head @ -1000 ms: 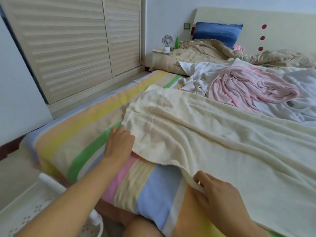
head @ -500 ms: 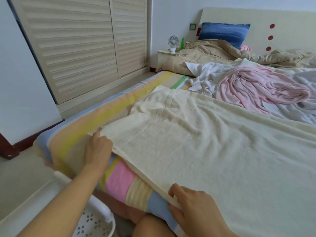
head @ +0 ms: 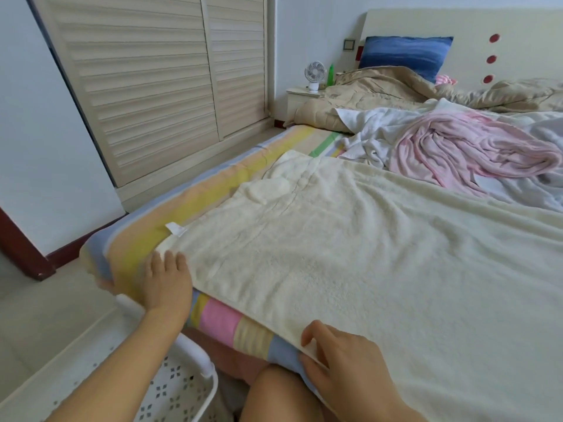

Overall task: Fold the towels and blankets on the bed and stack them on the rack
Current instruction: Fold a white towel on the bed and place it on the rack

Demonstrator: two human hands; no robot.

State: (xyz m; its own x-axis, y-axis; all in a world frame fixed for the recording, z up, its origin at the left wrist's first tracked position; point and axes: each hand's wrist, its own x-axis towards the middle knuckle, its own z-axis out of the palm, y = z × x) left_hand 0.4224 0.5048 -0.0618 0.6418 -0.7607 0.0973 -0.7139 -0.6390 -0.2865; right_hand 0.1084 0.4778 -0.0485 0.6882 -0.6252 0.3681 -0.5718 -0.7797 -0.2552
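Note:
A large cream towel (head: pixel 350 254) lies spread flat over the near part of the striped bed (head: pixel 219 319), a white label showing at its left corner. My left hand (head: pixel 166 281) rests at that near-left corner, fingers pinching the edge. My right hand (head: pixel 338 360) grips the towel's front edge where it hangs over the mattress side. Farther back lie a crumpled pink blanket (head: pixel 463 150), a white cloth (head: pixel 365 129) and a pale grey sheet (head: pixel 524 190).
A white perforated rack or basket (head: pixel 179 391) stands on the floor below my left arm. A beige quilt (head: pixel 380 92) and blue pillow (head: pixel 405 53) lie at the headboard. Louvred wardrobe doors (head: pixel 146 86) line the left wall beside a nightstand with a small fan (head: pixel 314 74).
Both hands have drawn the towel's near edge toward the foot and left side of the bed, flattening it. The folds near the left corner are smoothed out and the label shows.

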